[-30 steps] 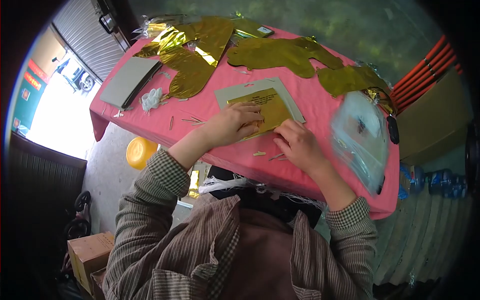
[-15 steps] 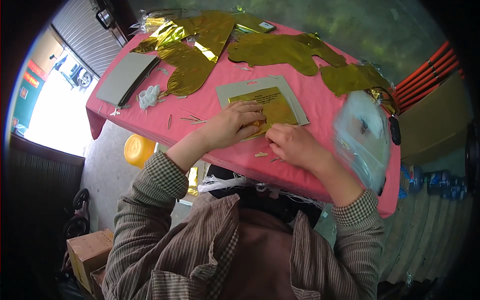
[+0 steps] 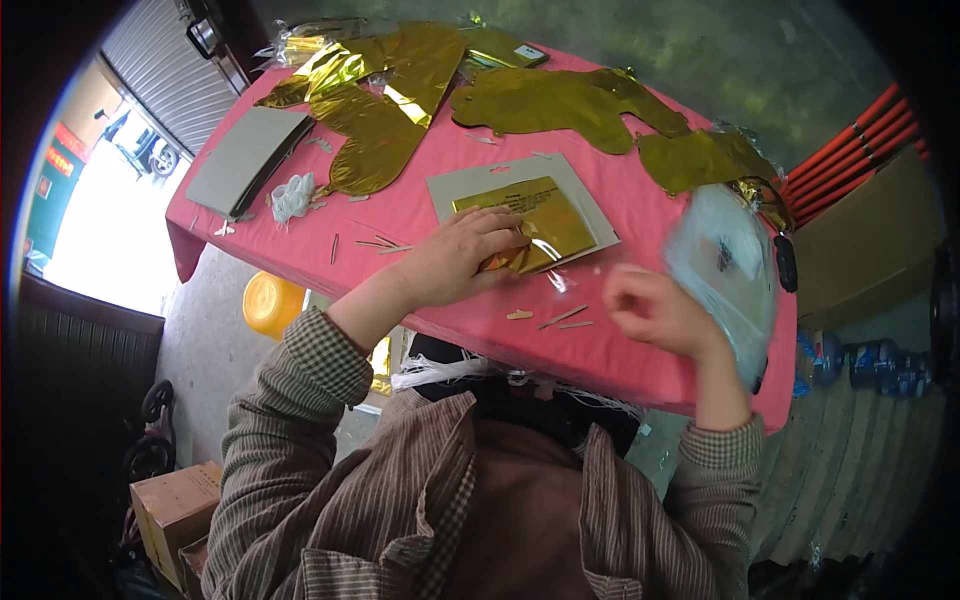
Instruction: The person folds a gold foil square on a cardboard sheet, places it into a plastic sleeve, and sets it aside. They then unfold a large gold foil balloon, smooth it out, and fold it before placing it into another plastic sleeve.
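Observation:
My left hand [image 3: 464,254] lies over the left part of a folded gold foil sheet [image 3: 560,225], fingers stretched out and pressing it down. Small dark print shows on the foil's upper part. Beneath it is a grey card [image 3: 448,189] with a hanging slot at its top edge. My right hand [image 3: 652,312] is raised off the foil to the right, fingers curled and blurred; whatever may be in them is too small to make out. A shiny clear patch [image 3: 562,281] shows between the foil's lower edge and this hand.
Large gold foil shapes [image 3: 545,108] lie across the back of the pink-covered table [image 3: 400,222]. A stack of grey cards [image 3: 248,160] and a white string bundle [image 3: 293,198] sit left. Clear plastic bags [image 3: 722,265] are at right. Thin scraps [image 3: 563,316] lie near the front edge.
My right hand has left the foil's lower edge and moved right, uncovering the foil's corner and some scraps. My left hand stays on the foil.

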`<state>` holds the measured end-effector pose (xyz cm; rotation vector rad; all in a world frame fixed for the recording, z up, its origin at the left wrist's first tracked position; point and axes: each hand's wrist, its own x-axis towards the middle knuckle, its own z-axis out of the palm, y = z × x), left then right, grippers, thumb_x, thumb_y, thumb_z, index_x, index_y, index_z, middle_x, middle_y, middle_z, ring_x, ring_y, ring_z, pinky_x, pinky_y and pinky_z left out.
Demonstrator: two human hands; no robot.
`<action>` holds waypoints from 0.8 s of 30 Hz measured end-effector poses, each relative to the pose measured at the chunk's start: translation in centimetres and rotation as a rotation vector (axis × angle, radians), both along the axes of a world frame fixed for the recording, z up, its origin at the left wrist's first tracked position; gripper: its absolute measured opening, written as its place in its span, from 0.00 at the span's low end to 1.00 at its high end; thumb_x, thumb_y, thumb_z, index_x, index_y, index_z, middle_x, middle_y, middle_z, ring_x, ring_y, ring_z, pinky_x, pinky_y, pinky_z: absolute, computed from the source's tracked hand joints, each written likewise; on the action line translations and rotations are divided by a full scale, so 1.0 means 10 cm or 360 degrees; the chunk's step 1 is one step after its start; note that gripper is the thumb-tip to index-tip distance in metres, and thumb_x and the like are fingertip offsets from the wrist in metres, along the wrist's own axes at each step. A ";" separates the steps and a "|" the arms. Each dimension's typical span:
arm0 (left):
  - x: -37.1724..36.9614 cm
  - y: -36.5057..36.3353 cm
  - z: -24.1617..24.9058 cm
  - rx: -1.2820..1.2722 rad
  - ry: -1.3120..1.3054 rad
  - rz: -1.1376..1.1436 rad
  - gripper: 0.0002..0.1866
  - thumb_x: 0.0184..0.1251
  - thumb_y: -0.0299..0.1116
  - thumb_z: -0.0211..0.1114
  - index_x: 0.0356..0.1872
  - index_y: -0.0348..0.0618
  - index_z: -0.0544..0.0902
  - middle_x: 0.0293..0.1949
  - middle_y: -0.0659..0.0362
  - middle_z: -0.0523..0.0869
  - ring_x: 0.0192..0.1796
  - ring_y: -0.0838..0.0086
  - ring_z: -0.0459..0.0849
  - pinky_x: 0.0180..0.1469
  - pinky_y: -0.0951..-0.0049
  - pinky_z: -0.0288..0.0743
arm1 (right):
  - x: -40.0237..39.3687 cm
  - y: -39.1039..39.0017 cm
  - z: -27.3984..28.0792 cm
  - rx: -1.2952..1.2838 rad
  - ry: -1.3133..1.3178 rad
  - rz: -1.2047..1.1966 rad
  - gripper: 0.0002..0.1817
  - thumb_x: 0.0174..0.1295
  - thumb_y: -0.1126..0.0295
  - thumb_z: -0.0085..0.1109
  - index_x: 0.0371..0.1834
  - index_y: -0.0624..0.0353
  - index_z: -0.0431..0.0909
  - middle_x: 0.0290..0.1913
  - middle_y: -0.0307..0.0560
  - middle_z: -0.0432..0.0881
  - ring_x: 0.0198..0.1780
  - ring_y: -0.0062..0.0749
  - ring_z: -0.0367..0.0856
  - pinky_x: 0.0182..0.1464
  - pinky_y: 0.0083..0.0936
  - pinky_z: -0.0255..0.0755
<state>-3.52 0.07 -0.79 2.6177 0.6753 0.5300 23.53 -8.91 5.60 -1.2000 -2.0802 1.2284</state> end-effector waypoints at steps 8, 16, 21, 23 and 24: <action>0.00 -0.01 0.06 -0.0088 -0.0085 -0.0018 0.18 0.58 0.34 0.63 0.49 0.43 0.76 0.60 0.51 0.71 0.67 0.58 0.64 0.68 0.58 0.56 | 0.97 -0.83 0.38 0.0461 0.0527 -0.0489 0.10 0.44 0.70 0.61 0.20 0.58 0.68 0.32 0.43 0.75 0.36 0.35 0.72 0.47 0.32 0.67; -0.13 -0.01 0.18 -0.0524 -0.0393 0.0085 0.05 0.53 0.24 0.66 0.29 0.39 0.77 0.47 0.54 0.80 0.54 0.64 0.77 0.51 0.67 0.72 | 0.62 -0.87 0.20 -0.0345 -0.0293 -0.0208 0.15 0.45 0.76 0.67 0.15 0.61 0.66 0.12 0.33 0.61 0.17 0.18 0.62 0.21 0.21 0.55; -0.33 -0.21 0.20 -0.0279 -0.0198 0.0175 0.06 0.54 0.26 0.66 0.28 0.38 0.76 0.32 0.57 0.80 0.39 0.64 0.79 0.41 0.68 0.74 | 0.48 -0.82 0.16 -0.0302 -0.0322 -0.0109 0.11 0.45 0.75 0.67 0.23 0.62 0.71 0.23 0.38 0.70 0.27 0.20 0.69 0.30 0.21 0.65; -0.32 -0.28 0.23 -0.0130 -0.0204 0.0287 0.06 0.55 0.28 0.66 0.30 0.38 0.77 0.33 0.56 0.80 0.39 0.63 0.79 0.42 0.67 0.73 | 0.40 -0.77 0.13 -0.0211 -0.0303 -0.0241 0.10 0.46 0.74 0.66 0.25 0.63 0.72 0.27 0.40 0.72 0.29 0.24 0.72 0.33 0.22 0.66; -0.30 -0.32 0.25 0.0009 -0.0220 0.0389 0.08 0.56 0.30 0.66 0.32 0.38 0.78 0.34 0.55 0.79 0.39 0.61 0.78 0.42 0.67 0.73 | 0.36 -0.75 0.12 -0.0128 -0.0295 -0.0382 0.10 0.47 0.74 0.66 0.28 0.63 0.74 0.30 0.41 0.73 0.32 0.27 0.74 0.36 0.23 0.68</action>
